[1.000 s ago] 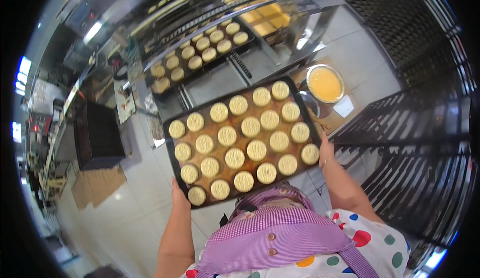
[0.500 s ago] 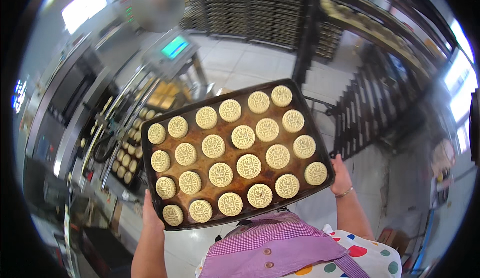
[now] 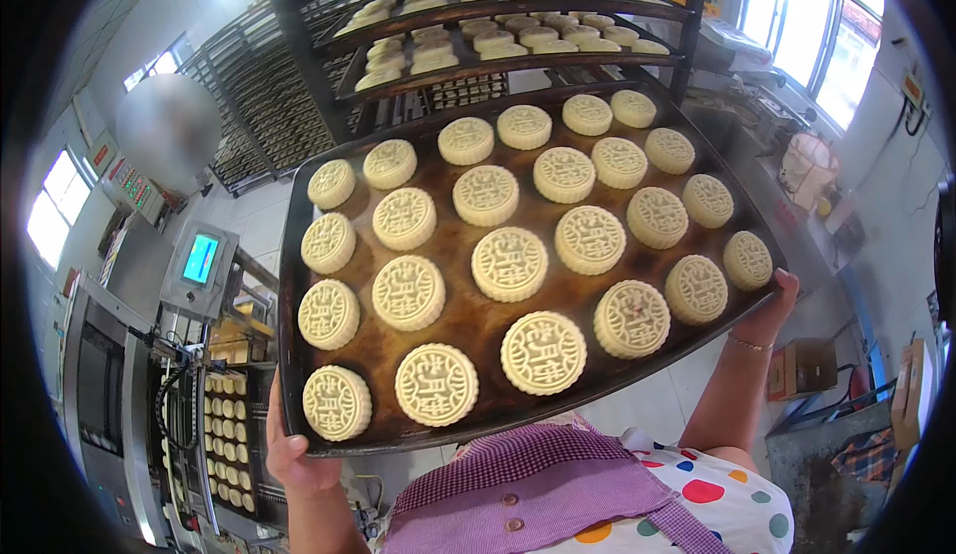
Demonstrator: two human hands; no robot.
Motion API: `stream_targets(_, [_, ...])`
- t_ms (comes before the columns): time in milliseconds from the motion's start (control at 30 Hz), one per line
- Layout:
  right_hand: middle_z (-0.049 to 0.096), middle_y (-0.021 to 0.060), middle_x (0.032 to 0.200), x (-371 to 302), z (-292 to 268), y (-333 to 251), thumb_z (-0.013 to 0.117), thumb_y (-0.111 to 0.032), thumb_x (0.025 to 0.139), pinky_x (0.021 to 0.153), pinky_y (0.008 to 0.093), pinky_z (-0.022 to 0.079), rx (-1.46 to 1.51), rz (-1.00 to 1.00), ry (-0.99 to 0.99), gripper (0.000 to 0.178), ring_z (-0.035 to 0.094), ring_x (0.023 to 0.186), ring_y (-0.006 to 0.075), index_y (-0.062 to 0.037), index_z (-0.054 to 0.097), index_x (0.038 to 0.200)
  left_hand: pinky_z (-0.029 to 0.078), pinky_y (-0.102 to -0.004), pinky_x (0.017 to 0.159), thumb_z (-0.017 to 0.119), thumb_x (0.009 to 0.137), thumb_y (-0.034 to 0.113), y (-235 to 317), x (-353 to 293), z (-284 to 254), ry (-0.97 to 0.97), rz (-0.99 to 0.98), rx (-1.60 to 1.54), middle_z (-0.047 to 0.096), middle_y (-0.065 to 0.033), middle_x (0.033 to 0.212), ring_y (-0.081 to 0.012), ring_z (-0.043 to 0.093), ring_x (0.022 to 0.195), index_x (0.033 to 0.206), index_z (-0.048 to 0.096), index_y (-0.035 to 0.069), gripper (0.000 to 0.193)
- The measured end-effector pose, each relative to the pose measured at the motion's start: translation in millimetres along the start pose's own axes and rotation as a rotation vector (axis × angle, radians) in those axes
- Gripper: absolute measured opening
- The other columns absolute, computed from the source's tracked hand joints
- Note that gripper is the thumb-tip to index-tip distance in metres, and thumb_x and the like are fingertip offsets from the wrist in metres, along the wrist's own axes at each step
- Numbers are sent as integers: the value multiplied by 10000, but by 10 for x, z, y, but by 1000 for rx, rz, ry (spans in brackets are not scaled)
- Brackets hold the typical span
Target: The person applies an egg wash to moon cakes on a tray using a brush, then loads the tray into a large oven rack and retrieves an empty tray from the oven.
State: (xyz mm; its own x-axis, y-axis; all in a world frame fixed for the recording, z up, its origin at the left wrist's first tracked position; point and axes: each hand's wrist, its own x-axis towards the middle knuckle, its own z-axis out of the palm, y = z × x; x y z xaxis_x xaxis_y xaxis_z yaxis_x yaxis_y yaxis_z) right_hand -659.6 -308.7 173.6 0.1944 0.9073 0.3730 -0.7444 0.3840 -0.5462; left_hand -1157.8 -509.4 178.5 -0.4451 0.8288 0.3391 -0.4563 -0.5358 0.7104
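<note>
A dark baking tray [image 3: 453,340] with several rows of round, pale, pattern-stamped mooncakes [image 3: 509,263] spans the middle of the view, tilted with its right side farther away. My left hand [image 3: 302,462] grips its near left corner, thumb over the rim. At the right edge my right hand [image 3: 773,307] holds the tray too; most of those fingers are hidden beneath it. The tray's far edge lies close to a tall dark rack [image 3: 334,78], but whether they touch I cannot tell.
Loaded trays of mooncakes [image 3: 498,44] sit on the rack's upper shelves. To the left stand a machine with a lit screen [image 3: 202,258] and another mooncake tray [image 3: 228,440]. More racks [image 3: 261,106] line the back. A cardboard box [image 3: 803,367] is on the right.
My view has swung to the right, toward the loaded rack. Both hands have raised the tray and brought it up to the shelves; it appears larger now.
</note>
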Motion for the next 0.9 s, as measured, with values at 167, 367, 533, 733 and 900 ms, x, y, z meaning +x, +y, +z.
stream_targets(167, [623, 123, 1074, -140, 288, 175, 534, -315, 762, 897, 399, 458, -17, -68, 50, 498, 596, 993, 279, -6, 536, 1153, 408, -386, 992, 664, 652, 202, -45, 209, -237, -88, 73, -1, 464, -223, 1270, -304, 501, 1162, 1368, 241, -83, 879])
stream_targets(367, [614, 146, 1121, -34, 303, 168, 543, -306, 799, 943, 431, 441, 59, -15, -69, 456, 585, 1039, 305, 13, 551, 1125, 335, -429, 1049, 523, 768, 332, -61, 241, -316, 36, -9, -152, 512, -139, 1279, -276, 474, 1198, 1276, 444, -5, 614])
stream_targets(533, [627, 110, 1074, -14, 610, 385, 567, -293, 852, 872, 404, 485, 158, 100, -166, 316, 601, 991, 266, -49, 579, 1052, 411, -407, 984, 494, 899, 357, -94, 520, 39, 231, -42, -379, 552, -100, 1228, -257, 537, 1103, 1197, 501, 61, 420])
stream_targets(733, [555, 110, 1198, 308, 1559, 1362, 448, -294, 926, 912, 446, 431, 178, 316, -281, 374, 527, 1087, 263, -39, 482, 1197, 447, -457, 948, 527, 896, 131, -479, 1189, 711, 58, -87, -321, 526, -99, 1115, -269, 538, 1028, 1169, 422, 26, 311])
stream_targets(900, [544, 161, 1192, 1120, 1716, 1707, 499, -253, 899, 883, 437, 462, 141, 274, -283, 378, 533, 1066, 300, -10, 466, 1187, 487, -447, 896, 517, 870, 51, -634, 2143, 741, -38, -43, -275, 524, -128, 1104, -268, 563, 987, 1112, 421, -10, 268])
